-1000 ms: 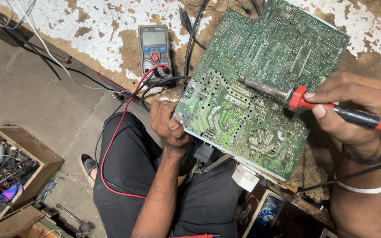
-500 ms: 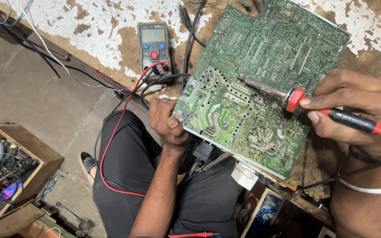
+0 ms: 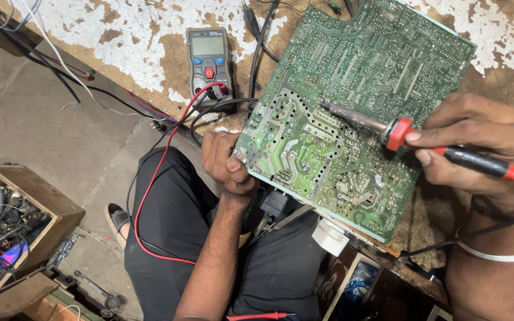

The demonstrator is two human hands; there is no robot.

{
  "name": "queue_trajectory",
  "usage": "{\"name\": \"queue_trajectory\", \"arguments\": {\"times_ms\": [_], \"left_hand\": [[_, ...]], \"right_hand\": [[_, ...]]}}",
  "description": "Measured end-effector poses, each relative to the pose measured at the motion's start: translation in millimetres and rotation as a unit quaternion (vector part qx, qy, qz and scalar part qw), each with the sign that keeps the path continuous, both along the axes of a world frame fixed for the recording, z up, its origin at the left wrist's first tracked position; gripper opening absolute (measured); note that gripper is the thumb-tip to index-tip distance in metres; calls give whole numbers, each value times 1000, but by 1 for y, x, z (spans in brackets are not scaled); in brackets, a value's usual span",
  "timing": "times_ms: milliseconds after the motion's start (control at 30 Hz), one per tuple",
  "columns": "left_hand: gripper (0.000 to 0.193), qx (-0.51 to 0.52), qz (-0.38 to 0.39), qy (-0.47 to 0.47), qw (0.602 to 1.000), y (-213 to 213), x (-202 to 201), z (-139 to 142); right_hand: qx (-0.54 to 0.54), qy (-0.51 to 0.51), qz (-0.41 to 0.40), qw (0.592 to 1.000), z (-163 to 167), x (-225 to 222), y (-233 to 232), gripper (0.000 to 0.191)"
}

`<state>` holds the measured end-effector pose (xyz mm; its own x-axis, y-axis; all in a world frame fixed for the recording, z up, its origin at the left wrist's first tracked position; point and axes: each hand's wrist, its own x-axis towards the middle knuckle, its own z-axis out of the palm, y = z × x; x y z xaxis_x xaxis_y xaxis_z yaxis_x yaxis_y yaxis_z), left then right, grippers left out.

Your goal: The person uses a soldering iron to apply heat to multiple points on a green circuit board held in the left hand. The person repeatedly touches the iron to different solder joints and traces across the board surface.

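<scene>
On worn bench, L hand [image 3: 227,163] pinching circuit board [image 3: 352,113] edge, R hand [image 3: 477,148] closed round soldering iron [image 3: 388,128], tip seemingly touching.

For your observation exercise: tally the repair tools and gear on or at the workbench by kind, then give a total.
Circuit board: 1
Soldering iron: 1, held in the right hand
Multimeter: 1
Total: 3
The left hand grips the board's edge.

green board [image 3: 352,119] with pale silver traces; iron [image 3: 447,148] red and black, grey tip; grey meter [image 3: 209,59], red knob; red and black leads [image 3: 150,196]; flaking white bench [image 3: 120,41].
</scene>
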<state>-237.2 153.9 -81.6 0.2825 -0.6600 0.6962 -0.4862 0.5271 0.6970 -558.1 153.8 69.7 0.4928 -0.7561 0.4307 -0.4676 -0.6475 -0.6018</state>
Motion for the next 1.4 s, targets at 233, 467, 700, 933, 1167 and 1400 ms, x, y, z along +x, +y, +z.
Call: {"name": "queue_trajectory", "arguments": {"times_ms": [233, 467, 700, 933, 1167, 1400], "left_hand": [[73, 1, -4, -4, 1000, 1, 1, 0], [73, 4, -7, -1, 1000, 1, 0, 1], [72, -2, -7, 4, 1000, 0, 0, 1], [74, -7, -2, -1, 1000, -1, 0, -1], [74, -5, -3, -3, 1000, -2, -3, 1], [75, -6, -6, -1, 1000, -4, -4, 2]], "right_hand": [[-5, 13, -24, 1000, -1, -4, 3, 21], [-9, 8, -29, 1000, -3, -7, 4, 18], [-19, 30, -32, 999, -5, -14, 2, 18], [-25, 35, -17, 999, -10, -19, -2, 16], [-17, 14, -21, 1000, -9, -17, -2, 17], [-22, 33, -24, 999, -3, -12, -3, 17]]}}
